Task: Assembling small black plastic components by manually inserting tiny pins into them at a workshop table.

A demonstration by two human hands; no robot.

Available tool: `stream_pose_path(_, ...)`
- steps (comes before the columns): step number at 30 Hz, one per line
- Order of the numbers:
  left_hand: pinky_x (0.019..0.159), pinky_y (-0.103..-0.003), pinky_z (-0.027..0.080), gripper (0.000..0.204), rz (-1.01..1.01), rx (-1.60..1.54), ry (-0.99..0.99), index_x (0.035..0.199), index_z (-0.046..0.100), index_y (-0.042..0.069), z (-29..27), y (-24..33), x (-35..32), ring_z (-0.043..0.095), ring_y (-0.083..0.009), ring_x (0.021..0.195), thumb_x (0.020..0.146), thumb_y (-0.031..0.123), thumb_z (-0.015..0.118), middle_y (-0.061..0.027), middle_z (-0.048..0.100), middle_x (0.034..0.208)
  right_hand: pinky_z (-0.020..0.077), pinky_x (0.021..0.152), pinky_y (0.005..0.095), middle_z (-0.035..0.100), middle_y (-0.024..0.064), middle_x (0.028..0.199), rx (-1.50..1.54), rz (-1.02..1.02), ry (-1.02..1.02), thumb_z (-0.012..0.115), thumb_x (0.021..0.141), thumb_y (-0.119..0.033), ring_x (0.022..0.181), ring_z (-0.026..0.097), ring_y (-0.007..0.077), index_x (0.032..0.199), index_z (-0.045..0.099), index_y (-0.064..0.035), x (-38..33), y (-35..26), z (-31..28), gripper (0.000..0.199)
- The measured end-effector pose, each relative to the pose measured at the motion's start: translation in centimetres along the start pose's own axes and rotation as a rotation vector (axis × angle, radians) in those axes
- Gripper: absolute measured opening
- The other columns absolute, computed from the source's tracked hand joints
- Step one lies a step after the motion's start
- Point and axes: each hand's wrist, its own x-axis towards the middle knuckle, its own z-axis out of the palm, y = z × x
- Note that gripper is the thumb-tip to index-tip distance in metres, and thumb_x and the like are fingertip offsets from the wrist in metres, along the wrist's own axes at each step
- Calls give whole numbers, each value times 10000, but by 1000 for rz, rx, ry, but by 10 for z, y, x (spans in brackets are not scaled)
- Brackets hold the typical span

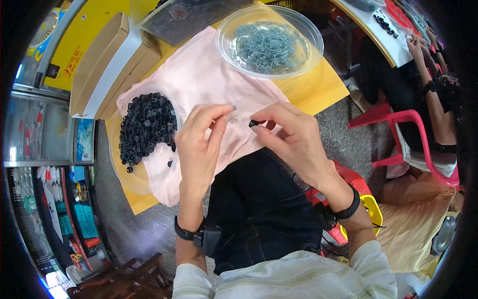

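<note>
Left hand (199, 144) pinches a small metal clip (233, 107); right hand (294, 137) pinches a small black cap (253, 123), both over pink cloth (199, 74) on the counter (318, 84).

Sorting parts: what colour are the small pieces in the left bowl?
Black, seen in the head view.

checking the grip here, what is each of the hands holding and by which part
The left hand pinches a small silver metal clip by one end at its fingertips. The right hand pinches a small black cap by its sides between thumb and forefinger.
</note>
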Motion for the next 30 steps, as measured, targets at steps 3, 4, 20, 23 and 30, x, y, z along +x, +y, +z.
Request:
stream_pose_path(3, 734, -301, 495, 141, 201, 423, -49, 957, 664, -1, 5, -6, 20, 630, -238, 811, 823, 1, 618, -114, 635, 943, 495, 612, 348, 574, 112, 815, -232, -122, -11, 666, 765, -60, 764, 604, 276, 872, 594, -32, 6, 11, 3, 133)
stream_pose_path(4, 734, -301, 495, 141, 202, 426, -53, 957, 664, -1, 5, -6, 22, 630, -238, 811, 823, 1, 618, -114, 635, 943, 498, 627, 369, 566, 108, 813, -370, -189, -30, 666, 752, -69, 796, 595, 282, 855, 580, -37, 8, 13, 3, 138)
stream_pose_path(20, 687, -378, 479, 90, 106, 462, -206, 806, 579, 12, -5, -13, 22, 581, -286, 822, 739, -3, 637, -98, 577, 846, 499, 643, 400, 526, 135, 790, -475, -203, -122, 572, 773, -38, 771, 584, 336, 802, 525, -9, 14, 12, 4, 62)
stream_pose_path(23, 666, -358, 478, 96, 125, 409, -180, 805, 578, 13, -8, -13, 21, 584, -279, 793, 733, -7, 639, -93, 578, 836, 485, 640, 414, 551, 150, 793, -342, -196, -98, 603, 768, -33, 764, 589, 354, 842, 553, 3, 15, 11, 1, 96)
stream_pose_path(30, 683, -216, 475, 77, -133, -214, -18, 843, 607, 4, -10, -14, 5, 584, -83, 732, 800, -25, 663, -22, 618, 847, 472, 607, 296, 631, 96, 795, 44, 144, -101, 647, 809, -43, 686, 601, 174, 960, 637, 8, 12, 3, -5, 159)
